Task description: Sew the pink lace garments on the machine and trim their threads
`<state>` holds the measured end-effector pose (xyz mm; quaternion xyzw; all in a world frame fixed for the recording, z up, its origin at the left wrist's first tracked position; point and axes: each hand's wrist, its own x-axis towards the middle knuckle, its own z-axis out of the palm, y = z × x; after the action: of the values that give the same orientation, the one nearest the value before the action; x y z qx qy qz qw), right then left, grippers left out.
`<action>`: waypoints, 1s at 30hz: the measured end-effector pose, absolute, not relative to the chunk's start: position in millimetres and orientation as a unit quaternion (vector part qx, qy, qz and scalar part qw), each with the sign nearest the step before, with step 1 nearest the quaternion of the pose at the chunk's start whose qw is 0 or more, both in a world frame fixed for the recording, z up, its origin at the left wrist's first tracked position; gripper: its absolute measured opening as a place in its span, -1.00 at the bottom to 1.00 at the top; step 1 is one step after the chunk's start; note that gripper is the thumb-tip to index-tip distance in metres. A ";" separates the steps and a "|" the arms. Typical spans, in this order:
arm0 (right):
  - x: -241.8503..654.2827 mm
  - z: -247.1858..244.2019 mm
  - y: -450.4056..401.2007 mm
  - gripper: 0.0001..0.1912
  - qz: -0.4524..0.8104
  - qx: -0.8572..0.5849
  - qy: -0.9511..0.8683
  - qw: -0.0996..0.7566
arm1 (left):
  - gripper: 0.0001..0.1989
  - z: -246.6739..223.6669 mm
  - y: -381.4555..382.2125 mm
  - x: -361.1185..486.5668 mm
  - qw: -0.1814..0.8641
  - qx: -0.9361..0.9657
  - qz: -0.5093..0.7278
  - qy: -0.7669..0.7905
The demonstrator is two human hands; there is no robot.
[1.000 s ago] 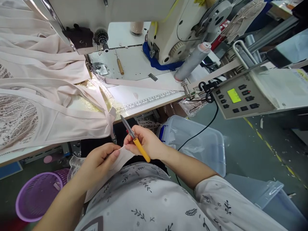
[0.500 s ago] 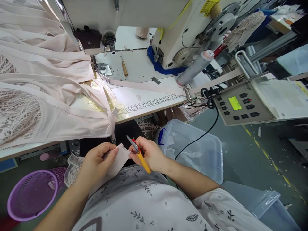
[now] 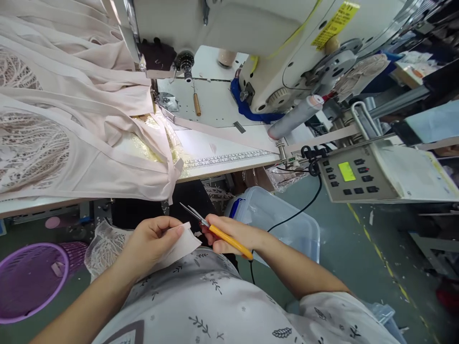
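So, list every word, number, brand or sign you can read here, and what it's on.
No text is clear enough to quote.
Yellow sticker on the sewing machine: too small.
Ruler markings on the tabletop: numbers too small.
Control box and its screen: blurred.
Framed print on the shirt: unreadable.

I'm standing in a sewing workshop: a heavy sewing machine (image 3: 258, 33) sits on the counter (image 3: 195, 143), a ruler scale (image 3: 229, 157) runs near the front edge, and pale lace garments (image 3: 103, 172) lie piled beside it. A control box (image 3: 383, 184) with a lit screen stands close by, and scraps dot the yellow-lined green floor (image 3: 340, 258).
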<state>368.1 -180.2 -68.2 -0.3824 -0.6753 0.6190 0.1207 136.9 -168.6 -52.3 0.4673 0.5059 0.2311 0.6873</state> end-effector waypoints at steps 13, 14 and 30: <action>369.9 -48.3 -187.3 -0.32 0.458 -0.440 -0.770 -0.052 | -0.75 -50.8 -167.5 141.0 0.615 0.509 0.260 0.544; 369.3 -47.4 -187.6 -0.32 0.451 -0.447 -0.770 -0.053 | -0.76 -51.2 -167.8 141.1 0.616 0.506 0.260 0.545; 369.5 -54.6 -193.7 -0.34 0.472 -0.482 -0.738 -0.016 | -0.75 -56.3 -169.1 139.7 0.633 0.497 0.248 0.539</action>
<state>369.5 -193.7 -54.6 -0.4823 -0.7381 0.4716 -0.0161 139.7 -169.1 -56.3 0.4970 0.5391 0.2475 0.6333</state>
